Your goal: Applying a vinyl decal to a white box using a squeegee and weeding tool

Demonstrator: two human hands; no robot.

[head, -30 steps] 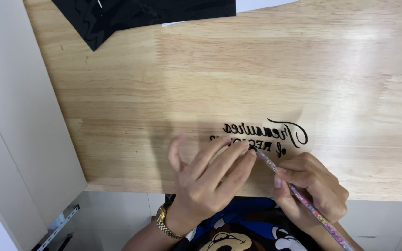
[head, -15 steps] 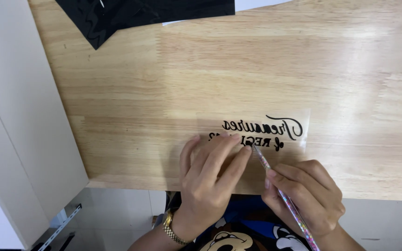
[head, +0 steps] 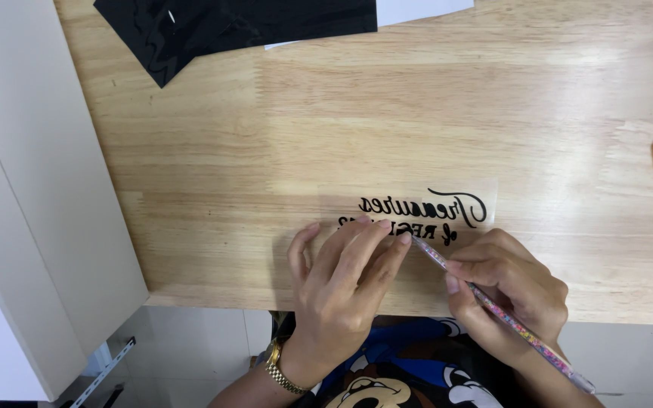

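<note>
Right grip pinching a slim beaded tool.
Its tip meets the clear lettered film just beyond, where left grip presses flat, fingers together, on the tabletop.

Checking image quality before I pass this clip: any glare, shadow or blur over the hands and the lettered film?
Head view: sharp overall, no motion blur on the left hand or right hand. Soft glare brightens the wooden table at upper right. The hands throw a faint shadow over the near part of the clear film with black lettering. The film's edges are hard to see against the wood. The pen-like tool is crisp.
</note>
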